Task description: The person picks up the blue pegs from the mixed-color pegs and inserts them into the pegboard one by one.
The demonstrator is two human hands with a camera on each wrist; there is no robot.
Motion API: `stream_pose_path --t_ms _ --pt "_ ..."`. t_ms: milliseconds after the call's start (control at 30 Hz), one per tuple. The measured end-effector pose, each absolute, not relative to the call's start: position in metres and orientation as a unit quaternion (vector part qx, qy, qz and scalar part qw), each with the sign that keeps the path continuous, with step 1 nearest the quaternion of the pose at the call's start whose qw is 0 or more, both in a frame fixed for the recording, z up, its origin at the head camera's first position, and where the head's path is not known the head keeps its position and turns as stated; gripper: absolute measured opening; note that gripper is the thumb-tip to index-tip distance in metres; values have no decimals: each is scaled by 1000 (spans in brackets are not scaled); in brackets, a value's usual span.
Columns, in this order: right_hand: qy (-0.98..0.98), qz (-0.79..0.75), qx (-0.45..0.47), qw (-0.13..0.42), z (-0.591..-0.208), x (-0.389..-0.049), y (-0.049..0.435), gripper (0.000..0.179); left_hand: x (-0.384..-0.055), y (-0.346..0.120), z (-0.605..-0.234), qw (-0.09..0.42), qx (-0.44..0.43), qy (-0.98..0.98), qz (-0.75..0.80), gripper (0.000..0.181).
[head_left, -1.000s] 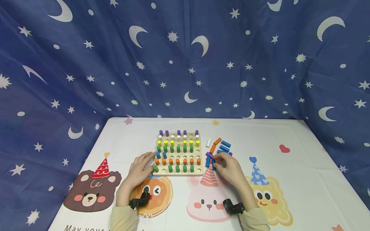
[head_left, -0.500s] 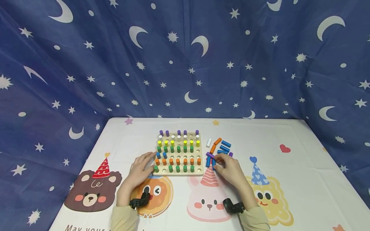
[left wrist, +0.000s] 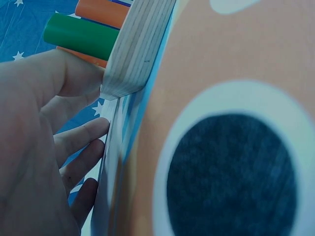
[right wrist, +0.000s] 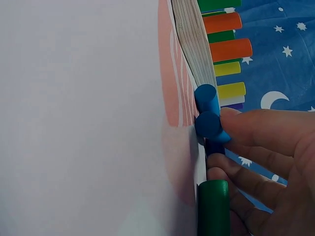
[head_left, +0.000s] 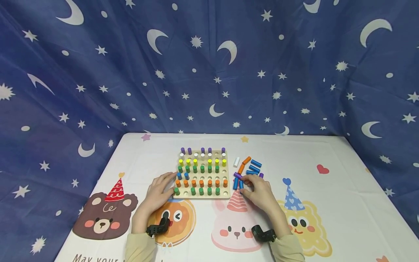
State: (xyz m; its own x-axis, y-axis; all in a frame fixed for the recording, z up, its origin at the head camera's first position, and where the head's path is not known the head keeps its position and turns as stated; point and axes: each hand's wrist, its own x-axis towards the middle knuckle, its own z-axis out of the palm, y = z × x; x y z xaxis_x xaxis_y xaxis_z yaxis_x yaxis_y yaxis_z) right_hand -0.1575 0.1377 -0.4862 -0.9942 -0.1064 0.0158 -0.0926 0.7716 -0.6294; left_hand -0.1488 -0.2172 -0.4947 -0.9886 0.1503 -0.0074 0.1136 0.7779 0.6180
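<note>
A wooden pegboard (head_left: 226,195) stands in the middle of the head view, with rows of purple, white, yellow, green, blue and orange pegs upright in it. My left hand (head_left: 160,193) rests at its left side; in the left wrist view the thumb (left wrist: 74,73) presses the board's corner and the other fingers lie loosely extended below. Right of the board, my right hand (head_left: 260,191) pinches a blue peg (right wrist: 207,125) between thumb and fingers, low over the cloth. Another blue peg (head_left: 235,183) lies right beside it. A purple peg (head_left: 238,176) lies just beyond the fingertips.
Loose pegs lie beyond the right hand: a white peg (head_left: 236,162), orange pegs (head_left: 246,160) and several blue pegs (head_left: 256,163). A green peg (right wrist: 214,206) shows under the right hand in its wrist view. A starry blue curtain (head_left: 209,91) hangs behind the table.
The right thumb has closed in on the near blue peg, which has shifted slightly left. The left hand and the pegboard stay where they were.
</note>
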Motion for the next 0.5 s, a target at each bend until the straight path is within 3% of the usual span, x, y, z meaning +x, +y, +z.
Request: stream_pose_path --t_ms 500 --pt "937 -347 -44 -5 -484 -156 137 32 -149 -218 -497 22 72 943 323 54"
